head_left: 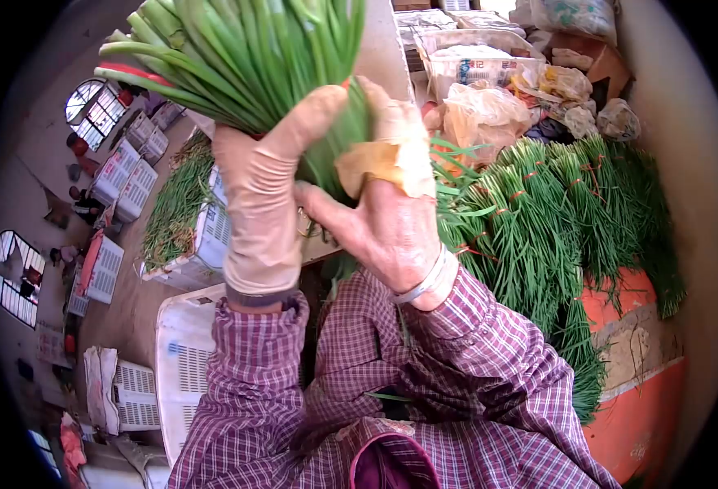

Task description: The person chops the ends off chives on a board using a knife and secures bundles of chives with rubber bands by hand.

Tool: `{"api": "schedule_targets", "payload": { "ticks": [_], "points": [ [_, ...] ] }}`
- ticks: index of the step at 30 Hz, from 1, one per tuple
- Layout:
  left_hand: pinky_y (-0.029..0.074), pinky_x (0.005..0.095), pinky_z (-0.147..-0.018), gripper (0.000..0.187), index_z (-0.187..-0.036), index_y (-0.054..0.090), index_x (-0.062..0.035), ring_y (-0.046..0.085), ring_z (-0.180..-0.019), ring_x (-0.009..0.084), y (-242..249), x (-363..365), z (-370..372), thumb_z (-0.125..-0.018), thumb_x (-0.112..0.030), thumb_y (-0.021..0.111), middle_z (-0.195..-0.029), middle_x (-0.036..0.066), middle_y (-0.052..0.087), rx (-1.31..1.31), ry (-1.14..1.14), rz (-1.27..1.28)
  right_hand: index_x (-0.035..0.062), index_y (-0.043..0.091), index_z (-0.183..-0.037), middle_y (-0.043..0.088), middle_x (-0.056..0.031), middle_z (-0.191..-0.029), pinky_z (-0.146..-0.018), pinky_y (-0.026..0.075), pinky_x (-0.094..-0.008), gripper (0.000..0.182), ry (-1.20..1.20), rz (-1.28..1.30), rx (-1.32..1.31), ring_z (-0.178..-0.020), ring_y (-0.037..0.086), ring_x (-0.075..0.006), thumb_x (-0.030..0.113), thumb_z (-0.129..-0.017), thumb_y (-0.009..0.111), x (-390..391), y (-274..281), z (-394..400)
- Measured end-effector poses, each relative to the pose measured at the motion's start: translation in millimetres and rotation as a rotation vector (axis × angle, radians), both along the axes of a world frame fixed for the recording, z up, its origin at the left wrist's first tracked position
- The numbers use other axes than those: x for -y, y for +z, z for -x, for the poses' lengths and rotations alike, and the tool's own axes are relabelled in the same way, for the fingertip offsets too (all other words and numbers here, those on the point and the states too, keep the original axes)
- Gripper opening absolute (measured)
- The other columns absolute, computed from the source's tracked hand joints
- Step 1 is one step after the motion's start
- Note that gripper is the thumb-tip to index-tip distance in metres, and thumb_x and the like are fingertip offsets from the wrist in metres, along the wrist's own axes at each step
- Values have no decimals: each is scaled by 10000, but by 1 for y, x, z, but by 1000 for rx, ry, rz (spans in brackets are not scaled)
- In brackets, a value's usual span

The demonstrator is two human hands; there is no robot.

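In the head view, you hold the bunch of green stalks (pixel 273 61) in front of you, above your lap (pixel 355 334). Your left hand (pixel 261 179), in a pale glove, closes round its left side, with the thumb laid across the front. Your right hand (pixel 399 232) presses from the other side; its fingers go up along the stalks, partly blurred and covered by a torn-looking yellowish wrap (pixel 375 167). I cannot tell how tightly these fingers close.

A bit of red band (pixel 345 83) shows at the bunch's edge, but its full loop is hidden. If this band is loose, or one hand presses less than the other, the outer stalks could slide out, I think. The loose edge of the wrap could also catch between the stalks, and too strong a squeeze could bruise them.

The long axis of the bunch leans from upper left to lower right. Its wide, fanned end points up and to the left, away from your body; the narrowed part points down, between your palms. At your right lie the tied bunches (pixel 530 212), well apart from your grip.
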State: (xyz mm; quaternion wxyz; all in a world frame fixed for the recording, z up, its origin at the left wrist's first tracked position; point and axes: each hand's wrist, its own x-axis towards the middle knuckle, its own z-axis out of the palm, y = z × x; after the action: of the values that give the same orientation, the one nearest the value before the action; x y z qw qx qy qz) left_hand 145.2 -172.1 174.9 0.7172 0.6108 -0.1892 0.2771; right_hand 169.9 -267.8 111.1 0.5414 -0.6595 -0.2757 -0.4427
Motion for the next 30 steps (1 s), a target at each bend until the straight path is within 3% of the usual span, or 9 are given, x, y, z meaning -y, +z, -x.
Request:
{"api": "schedule_targets", "payload": {
  "ticks": [3, 6, 7, 11, 14, 19, 22, 25, 30],
  "points": [
    [600, 274, -798, 384, -1148, 649, 54, 716, -835, 140, 24, -105, 7, -812, -64, 795, -986, 94, 729, -60, 78, -219, -63, 404, -1427, 509, -261, -1322, -1033, 451, -456, 846, 537, 79, -124, -1211, 520, -440, 278, -778, 827, -31, -4, -5],
    [561, 299, -878, 591, -1288, 559, 36, 686, -915, 158, 37, -161, 26, -746, -20, 787, -1084, 82, 695, -375, 137, -467, -9, 611, -1237, 670, -216, -1164, -935, 520, -396, 469, 566, 243, -390, -1063, 667, -340, 299, -899, 716, -31, -33, -50],
    [534, 311, -938, 676, -1345, 523, 28, 665, -985, 164, 29, -178, 22, -722, -30, 780, -1161, 79, 670, -447, 140, -536, -14, 643, -1174, 669, -209, -1168, -901, 526, -413, 416, 368, 415, -179, -1042, 664, -337, 287, -894, 710, -38, -69, -83],
    [489, 316, -975, 781, -1334, 580, -7, 641, -1073, 159, -40, -248, -19, -632, -135, 897, -1148, 67, 709, -536, 90, -865, 88, 669, -1015, 654, -167, -960, -805, 534, -466, 285, 0, 810, -377, -958, 645, -346, 295, -834, 742, -66, -134, -119],
    [470, 313, -995, 798, -1345, 578, -15, 629, -1098, 168, -106, -257, -42, -630, -159, 903, -1201, 68, 696, -687, 18, -883, 56, 656, -949, 670, -177, -920, -781, 551, -473, 368, -33, 1031, -467, -922, 667, -345, 343, -762, 793, -86, -194, -153],
    [457, 316, -1015, 859, -1417, 536, -72, 611, -1120, 176, -160, -254, -79, -655, -199, 911, -1220, 80, 680, -927, -147, -931, 35, 631, -968, 690, -181, -884, -696, 560, -458, 252, -69, 1027, -420, -827, 697, -358, 251, -846, 677, -85, -189, -150],
    [351, 355, -1154, 1131, -1572, 313, -61, 453, -1397, 265, -174, -262, -86, -674, -375, 924, -1483, 171, 510, -797, 30, -992, 38, 601, -1002, 656, -201, -906, -697, 554, -475, 263, -84, 942, -337, -835, 677, -389, 251, -866, 672, -69, -193, -150],
    [300, 402, -1197, 1235, -1597, 246, -55, 354, -1472, 310, -189, -261, -80, -659, -497, 917, -1547, 194, 431, -555, 244, -805, 38, 593, -1026, 631, -207, -957, -695, 546, -485, 288, -96, 937, -350, -857, 673, -385, 271, -885, 686, -56, -189, -151],
    [348, 413, -1177, 748, -1462, 513, -84, 444, -1399, 353, -167, -224, -63, -837, -378, 800, -1483, 157, 499, 70, 516, -1010, 46, 584, -1031, 632, -201, -918, -672, 534, -479, 221, -141, 864, -307, -797, 672, -382, 194, -890, 669, -33, -173, -151]
  ]
}}
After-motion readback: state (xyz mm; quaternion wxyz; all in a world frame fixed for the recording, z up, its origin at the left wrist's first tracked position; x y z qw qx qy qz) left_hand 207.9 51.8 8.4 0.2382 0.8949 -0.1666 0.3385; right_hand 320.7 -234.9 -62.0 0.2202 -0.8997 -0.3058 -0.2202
